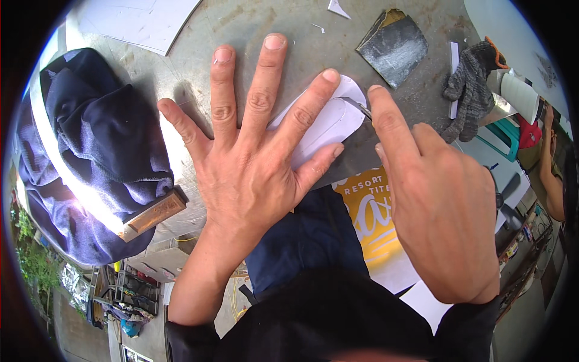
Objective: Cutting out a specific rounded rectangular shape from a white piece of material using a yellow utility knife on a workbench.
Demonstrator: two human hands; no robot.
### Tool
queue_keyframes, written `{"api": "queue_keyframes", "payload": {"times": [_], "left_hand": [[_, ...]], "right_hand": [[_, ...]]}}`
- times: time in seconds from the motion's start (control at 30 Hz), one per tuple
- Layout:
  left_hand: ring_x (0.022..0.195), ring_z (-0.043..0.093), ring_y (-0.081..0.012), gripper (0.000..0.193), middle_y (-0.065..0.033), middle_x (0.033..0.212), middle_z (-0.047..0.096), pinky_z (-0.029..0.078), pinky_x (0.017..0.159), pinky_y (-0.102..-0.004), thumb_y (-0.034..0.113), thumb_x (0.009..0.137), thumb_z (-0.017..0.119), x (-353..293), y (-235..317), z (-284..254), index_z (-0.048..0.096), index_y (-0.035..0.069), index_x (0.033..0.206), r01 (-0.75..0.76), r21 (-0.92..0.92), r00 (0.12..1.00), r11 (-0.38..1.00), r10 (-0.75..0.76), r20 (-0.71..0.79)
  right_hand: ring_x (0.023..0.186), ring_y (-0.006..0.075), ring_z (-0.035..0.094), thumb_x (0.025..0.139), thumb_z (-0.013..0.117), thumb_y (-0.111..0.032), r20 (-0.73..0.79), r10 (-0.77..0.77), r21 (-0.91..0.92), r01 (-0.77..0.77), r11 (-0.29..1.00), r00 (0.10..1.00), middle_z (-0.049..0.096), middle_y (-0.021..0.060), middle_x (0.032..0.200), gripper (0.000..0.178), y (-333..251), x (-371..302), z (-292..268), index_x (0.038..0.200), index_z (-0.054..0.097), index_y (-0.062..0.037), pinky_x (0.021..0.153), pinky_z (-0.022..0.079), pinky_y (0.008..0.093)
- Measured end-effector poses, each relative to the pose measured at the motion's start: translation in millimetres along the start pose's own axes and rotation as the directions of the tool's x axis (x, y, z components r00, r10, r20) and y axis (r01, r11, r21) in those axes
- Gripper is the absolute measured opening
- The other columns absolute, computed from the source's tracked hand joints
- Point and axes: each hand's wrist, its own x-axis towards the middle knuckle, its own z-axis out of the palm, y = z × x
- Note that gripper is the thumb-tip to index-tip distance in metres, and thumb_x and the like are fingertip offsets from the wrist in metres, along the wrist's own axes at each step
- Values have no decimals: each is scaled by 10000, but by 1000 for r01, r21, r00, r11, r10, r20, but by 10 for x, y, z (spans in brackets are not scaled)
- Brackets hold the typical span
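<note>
My left hand (247, 139) lies flat with its fingers spread wide. Its forefinger and thumb press on a white, rounded, tongue-shaped piece (325, 128) on the metal worktop. A thin curved line runs across this piece, and my left hand covers part of it. Close by on the right, my right hand (443, 211) is closed around a small knife (358, 107), with its forefinger stretched along it. The knife's narrow, bent blade touches the white piece near its rounded far end. My fingers hide most of the handle.
Dark blue cloth (105, 127) lies at the left under a shiny metal strip with a wooden end block (155, 214). Folded sandpaper (395, 51) and a grey knitted glove (473, 90) lie far right. A white sheet (136, 21) is far left. Another person's arm (550, 181) shows at the right.
</note>
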Motion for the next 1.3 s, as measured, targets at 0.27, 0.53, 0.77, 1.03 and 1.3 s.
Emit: {"api": "queue_keyframes", "payload": {"times": [0.27,0.53,0.77,1.03,1.3], "left_hand": [[1596,83,-352,689,-63,1686,314,-176,1195,-629,735,879,589,-16,-4,-29,575,385,1472,-41,22,999,999,41,3],[1565,138,-424,779,-100,1661,339,-2,1224,-651,779,827,611,52,-90,-156,581,350,1476,-121,-11,990,993,121,65],[1574,103,-430,786,-125,1691,276,-84,1222,-622,818,843,541,51,-47,-128,565,368,1487,-101,41,990,994,96,104],[1579,45,-442,821,-128,1709,228,-164,1196,-634,870,844,448,37,-61,-77,534,391,1506,-110,89,987,990,98,125],[1575,37,-458,875,-146,1706,228,-172,1191,-638,903,801,467,44,-20,-61,541,384,1502,-63,85,994,994,55,90]], "right_hand": [[709,332,648,940,593,-74,-37,-89,-12,89,996,995,607,125,810,450,102,37,-81,1389,591,-97,612,482,440],[782,245,594,827,608,-75,-171,-307,-218,268,938,936,550,66,826,444,216,156,-226,1257,690,-149,676,454,378],[758,226,550,828,611,-107,-140,-306,-281,258,924,942,499,49,833,436,185,166,-202,1254,693,-147,674,435,376],[708,201,525,842,615,-124,-38,-443,-344,404,847,896,451,49,798,464,304,260,-290,1300,688,-129,621,423,351],[684,205,530,821,645,-111,-111,-432,-272,390,880,895,494,60,813,448,395,204,-317,1266,691,-76,593,425,342]]}}
